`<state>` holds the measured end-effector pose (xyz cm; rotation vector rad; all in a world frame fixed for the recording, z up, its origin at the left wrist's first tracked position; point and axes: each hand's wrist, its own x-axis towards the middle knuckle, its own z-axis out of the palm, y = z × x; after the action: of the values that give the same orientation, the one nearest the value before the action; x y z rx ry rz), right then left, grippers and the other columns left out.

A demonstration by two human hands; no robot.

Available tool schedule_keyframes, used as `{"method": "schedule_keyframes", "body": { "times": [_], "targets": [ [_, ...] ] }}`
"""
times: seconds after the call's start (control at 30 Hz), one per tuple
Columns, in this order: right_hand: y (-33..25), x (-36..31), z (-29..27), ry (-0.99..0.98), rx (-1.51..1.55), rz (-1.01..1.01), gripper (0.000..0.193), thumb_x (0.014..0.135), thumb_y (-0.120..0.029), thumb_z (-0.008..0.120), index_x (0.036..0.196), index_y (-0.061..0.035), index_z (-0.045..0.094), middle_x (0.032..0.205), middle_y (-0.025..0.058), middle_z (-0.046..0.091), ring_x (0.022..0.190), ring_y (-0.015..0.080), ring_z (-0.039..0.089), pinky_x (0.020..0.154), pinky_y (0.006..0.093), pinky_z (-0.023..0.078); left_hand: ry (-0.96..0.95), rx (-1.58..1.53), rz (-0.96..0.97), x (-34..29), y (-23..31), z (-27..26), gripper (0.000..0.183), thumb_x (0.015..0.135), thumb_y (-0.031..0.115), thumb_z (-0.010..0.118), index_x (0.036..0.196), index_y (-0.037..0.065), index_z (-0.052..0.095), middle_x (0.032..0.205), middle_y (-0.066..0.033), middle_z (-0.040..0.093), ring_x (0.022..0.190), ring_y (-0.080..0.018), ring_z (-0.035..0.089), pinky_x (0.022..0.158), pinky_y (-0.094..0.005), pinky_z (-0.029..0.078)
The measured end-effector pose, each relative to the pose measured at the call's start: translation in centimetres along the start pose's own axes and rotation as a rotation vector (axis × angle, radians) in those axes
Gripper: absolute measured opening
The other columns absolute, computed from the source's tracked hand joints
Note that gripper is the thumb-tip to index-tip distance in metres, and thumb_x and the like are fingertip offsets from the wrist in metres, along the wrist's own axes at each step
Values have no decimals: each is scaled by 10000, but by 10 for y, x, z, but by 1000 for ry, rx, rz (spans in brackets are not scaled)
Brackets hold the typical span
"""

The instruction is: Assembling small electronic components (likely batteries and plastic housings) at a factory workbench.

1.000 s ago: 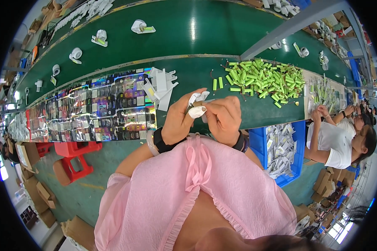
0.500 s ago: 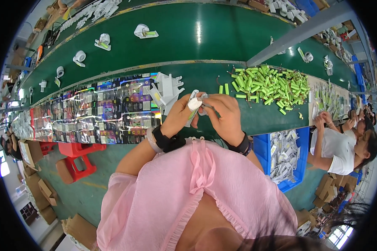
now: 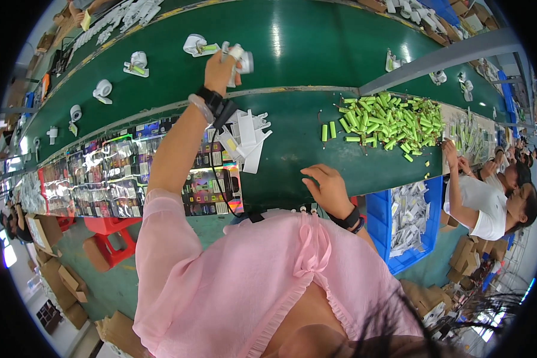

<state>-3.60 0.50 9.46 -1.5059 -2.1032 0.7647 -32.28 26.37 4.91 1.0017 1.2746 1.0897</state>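
Observation:
My left hand (image 3: 219,73) reaches far out over the green conveyor belt (image 3: 316,42), its fingers closed round a white round-headed plastic unit (image 3: 242,58). The unit is somewhat blurred. Close by stands another white round-headed unit (image 3: 194,45) with a green cell on its base. My right hand (image 3: 330,190) hovers at the near edge of the green worktable (image 3: 286,149), fingers loosely bent and apart, with nothing in them. Between my arms lies a small heap of white plastic housings (image 3: 244,137). Two green battery cells (image 3: 328,130) lie apart from a big pile of green battery cells (image 3: 394,122).
Printed package sheets (image 3: 119,161) cover the table's left. A blue bin (image 3: 379,232) of white parts stands at the near right, beside a co-worker in a white shirt (image 3: 483,209). A grey metal bar (image 3: 435,56) crosses the far right. Red stools (image 3: 110,238) stand at left.
My hands have parted. The left has carried the white unit forward and left, from in front of my chest to over the belt; the right has let go and dropped back toward me.

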Motion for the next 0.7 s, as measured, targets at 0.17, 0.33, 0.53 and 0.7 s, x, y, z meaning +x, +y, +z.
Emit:
{"method": "schedule_keyframes", "body": {
  "times": [0.17, 0.33, 0.53, 0.7],
  "targets": [
    [-1, 24, 47, -142, 150, 76, 224, 861, -122, 685, 1079, -78, 656, 939, 107, 690, 823, 319, 683, 693, 424, 531, 444, 370, 265, 53, -82, -69, 706, 868, 358, 697, 1373, -60, 436, 1181, -240, 620, 1058, -330, 637, 849, -446, 516],
    [14, 66, 117, -46, 178, 258, 407, 894, -243, 685, 1209, -18, 559, 955, 128, 708, 796, 343, 686, 691, 454, 541, -44, 920, 484, -65, -101, -60, 756, 826, 217, 655, 1471, -27, 347, 1380, -278, 495, 1242, -440, 492, 1064, -509, 374],
    [12, 97, 151, 51, 276, 486, 801, 864, -375, 696, 1373, 112, 314, 1033, 344, 651, 953, 497, 648, 815, 507, 527, -124, 866, 344, -174, -128, -9, 742, 847, 170, 661, 1498, 31, 334, 1515, -303, 295, 1352, -491, 336, 1133, -524, 281],
    [41, 57, 131, 188, 428, 496, 785, 856, -258, 724, 1396, 113, 291, 992, 279, 672, 879, 419, 687, 740, 451, 556, -170, 687, 269, -217, -125, 42, 719, 854, 119, 641, 1509, 68, 346, 1557, -315, 209, 1381, -487, 291, 1144, -527, 255]
  ]
}}
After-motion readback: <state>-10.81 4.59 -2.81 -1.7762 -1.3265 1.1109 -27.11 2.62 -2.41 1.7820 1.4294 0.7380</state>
